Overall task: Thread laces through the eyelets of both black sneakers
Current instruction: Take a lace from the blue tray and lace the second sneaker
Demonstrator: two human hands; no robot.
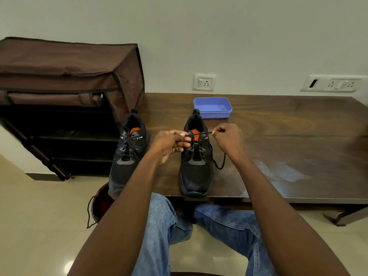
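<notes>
Two black sneakers with orange insoles stand toe-toward-me on the dark wooden table (278,136). The left sneaker (127,154) has its lace running through the eyelets. Over the top eyelets of the right sneaker (196,168), both hands work a black lace (201,133). My left hand (171,143) pinches the lace at the shoe's left upper eyelets. My right hand (227,138) pinches the lace tip and holds it taut to the right. A slack loop of lace (220,166) hangs onto the table beside the shoe.
A blue plastic tray (213,107) sits behind the right sneaker. A brown fabric shoe rack (69,100) stands to the left of the table. A dark red drawstring bag (100,204) lies on the floor by my left knee. Wall sockets are behind the table.
</notes>
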